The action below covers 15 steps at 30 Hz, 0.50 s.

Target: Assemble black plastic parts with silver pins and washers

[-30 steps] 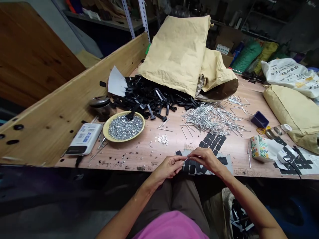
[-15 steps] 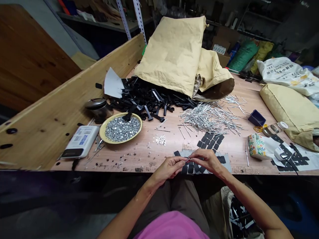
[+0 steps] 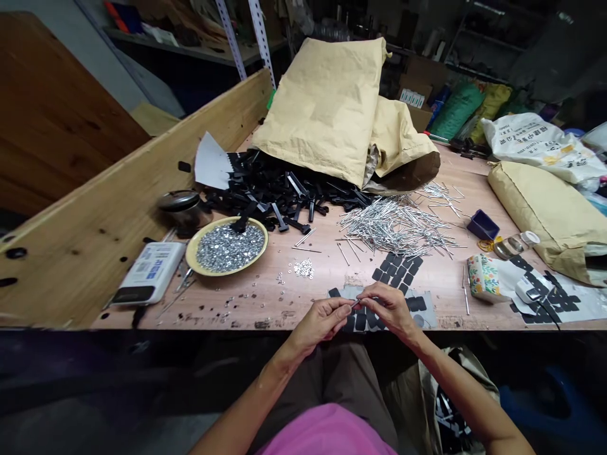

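Note:
At the table's front edge my left hand (image 3: 328,318) and my right hand (image 3: 387,308) meet, fingertips pinched together. Between them is a thin metal pin (image 3: 355,304), mostly covered by the fingers. Beneath the hands lies a grey sheet (image 3: 429,308) with black rounded pads on it. More black pads (image 3: 397,270) lie just beyond. A loose pile of slender metal pins (image 3: 393,224) spreads behind these. To the left of the hands, small washers (image 3: 304,268) are scattered in a little heap, and a yellow bowl (image 3: 226,272) is full of similar metal pieces.
Black plastic parts (image 3: 279,196) are heaped below a large paper sack (image 3: 327,107). A white device (image 3: 150,272) and a metal container (image 3: 183,212) stand left, along a wooden side board (image 3: 142,170). On the right are a blue tray (image 3: 482,224), a jar (image 3: 515,245) and a floral box (image 3: 482,278).
The view has shifted slightly. Both hands stay together in nearly the same place with the pin between the fingertips.

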### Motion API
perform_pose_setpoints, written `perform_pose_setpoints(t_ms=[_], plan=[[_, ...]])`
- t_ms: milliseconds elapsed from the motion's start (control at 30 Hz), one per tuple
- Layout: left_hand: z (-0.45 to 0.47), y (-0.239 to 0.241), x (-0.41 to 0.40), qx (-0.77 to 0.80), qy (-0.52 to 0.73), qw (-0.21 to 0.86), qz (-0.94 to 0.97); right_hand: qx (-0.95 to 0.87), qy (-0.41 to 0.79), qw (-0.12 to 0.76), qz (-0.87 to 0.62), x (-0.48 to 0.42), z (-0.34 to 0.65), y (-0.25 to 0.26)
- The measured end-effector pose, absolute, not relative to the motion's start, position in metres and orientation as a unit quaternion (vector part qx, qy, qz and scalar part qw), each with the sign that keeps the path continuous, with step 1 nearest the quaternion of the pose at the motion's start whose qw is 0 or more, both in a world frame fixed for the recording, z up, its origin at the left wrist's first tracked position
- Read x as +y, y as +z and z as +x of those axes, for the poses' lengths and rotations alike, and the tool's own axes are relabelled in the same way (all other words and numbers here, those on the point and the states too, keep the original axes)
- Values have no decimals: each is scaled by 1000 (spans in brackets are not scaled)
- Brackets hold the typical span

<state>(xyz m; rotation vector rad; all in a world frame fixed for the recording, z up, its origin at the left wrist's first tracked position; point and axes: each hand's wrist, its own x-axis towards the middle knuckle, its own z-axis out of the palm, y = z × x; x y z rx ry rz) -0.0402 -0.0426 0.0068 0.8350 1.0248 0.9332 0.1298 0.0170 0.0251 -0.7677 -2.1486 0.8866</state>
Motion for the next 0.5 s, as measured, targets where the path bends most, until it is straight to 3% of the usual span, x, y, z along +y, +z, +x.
perform_pose_setpoints(t_ms=[200,500], plan=[[-34,5,-46,554,489,442,508,-835,260,366,-317,12,127,12],[-26,-2,-47,544,461,412,568,-873,173,339,-307,11,128,11]])
